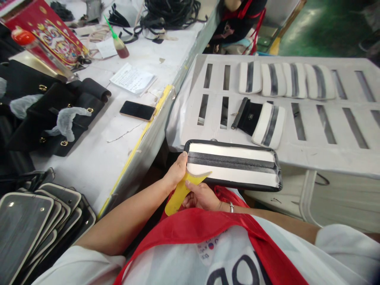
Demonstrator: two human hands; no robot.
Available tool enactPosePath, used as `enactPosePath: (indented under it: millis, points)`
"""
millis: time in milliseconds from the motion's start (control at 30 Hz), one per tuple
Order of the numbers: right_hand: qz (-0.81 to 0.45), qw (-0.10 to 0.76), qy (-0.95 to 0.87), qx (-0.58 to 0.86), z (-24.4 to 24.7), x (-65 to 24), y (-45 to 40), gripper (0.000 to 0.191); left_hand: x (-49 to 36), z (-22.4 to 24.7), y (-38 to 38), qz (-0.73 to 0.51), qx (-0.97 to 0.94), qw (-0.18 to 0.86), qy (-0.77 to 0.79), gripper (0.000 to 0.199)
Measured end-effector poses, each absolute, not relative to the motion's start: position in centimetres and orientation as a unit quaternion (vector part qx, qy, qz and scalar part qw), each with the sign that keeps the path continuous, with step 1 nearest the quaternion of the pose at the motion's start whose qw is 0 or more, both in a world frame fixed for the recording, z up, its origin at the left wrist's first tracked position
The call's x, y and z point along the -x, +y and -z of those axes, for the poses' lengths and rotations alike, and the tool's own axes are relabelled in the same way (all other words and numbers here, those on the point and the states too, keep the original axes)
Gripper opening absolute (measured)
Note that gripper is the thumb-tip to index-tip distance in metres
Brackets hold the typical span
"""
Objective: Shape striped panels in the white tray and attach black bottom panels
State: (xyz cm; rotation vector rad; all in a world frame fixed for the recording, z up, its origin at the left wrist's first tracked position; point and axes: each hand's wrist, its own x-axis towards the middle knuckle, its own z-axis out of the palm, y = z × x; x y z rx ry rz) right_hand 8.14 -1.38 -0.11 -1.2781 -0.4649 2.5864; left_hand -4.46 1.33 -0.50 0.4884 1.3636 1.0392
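Observation:
A long black-edged piece (pixel 231 163) with white panels and a dark stitched strip lies across in front of my body. My left hand (pixel 178 168) grips its left end. In my right hand (pixel 202 196) is a flat yellow tool (pixel 178 196), held between thumb and fingers, its pointed tip against the piece's lower left edge. Beyond, a white padded piece with a dark stripe (pixel 269 126) rests beside a small black leather piece (pixel 249 116) on the slotted white surface (pixel 252 152).
Several striped white pads (pixel 273 79) line the slotted surface's back. On the left table are a phone (pixel 137 111), a notepad (pixel 132 78), a glue bottle (pixel 121 47) and black bags (pixel 68 111). Dark panels (pixel 23 225) are stacked lower left. A person (pixel 237 23) sits at the back.

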Motion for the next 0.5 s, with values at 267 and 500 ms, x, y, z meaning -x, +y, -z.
enactPosePath:
  millis: [267, 500]
  points:
    - [-0.869, 0.145, -0.120, 0.457, -1.5, -6.5, -1.6, 0.008, 4.8, -1.3, 3.6, -0.217, -0.689, 0.191, 0.664, 0.061]
    - [-0.885, 0.139, -0.085, 0.437, -1.2, -7.9, -1.1, 0.009, 3.3, -0.8, 4.6, -0.190, -0.808, 0.168, 0.532, 0.052]
